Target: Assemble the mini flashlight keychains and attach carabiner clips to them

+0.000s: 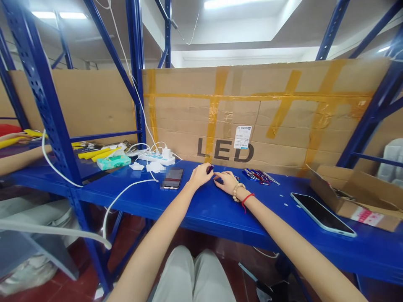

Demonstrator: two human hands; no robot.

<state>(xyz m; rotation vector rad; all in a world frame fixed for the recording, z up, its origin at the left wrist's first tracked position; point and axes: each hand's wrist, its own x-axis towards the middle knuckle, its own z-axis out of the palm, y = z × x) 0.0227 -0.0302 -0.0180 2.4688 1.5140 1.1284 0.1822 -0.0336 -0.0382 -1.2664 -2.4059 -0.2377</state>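
Note:
My left hand (200,175) rests on the blue shelf (195,209) with its fingers pinched round a small dark red object (210,169), too small to name. My right hand (226,182), with a bead bracelet and a red string on the wrist, lies just to its right, fingers curled toward the same spot; whatever it holds is hidden. A pile of small red and blue pen-like pieces (258,175) lies on the shelf just right of my right hand.
A phone (173,178) lies left of my hands, a larger one (322,213) at the right beside an open cardboard box (352,197). A power strip (156,157), white cables, a tissue pack (113,162) and yellow tools lie left. Another person's arm (19,159) reaches in at far left. A taped cardboard wall (283,121) stands behind.

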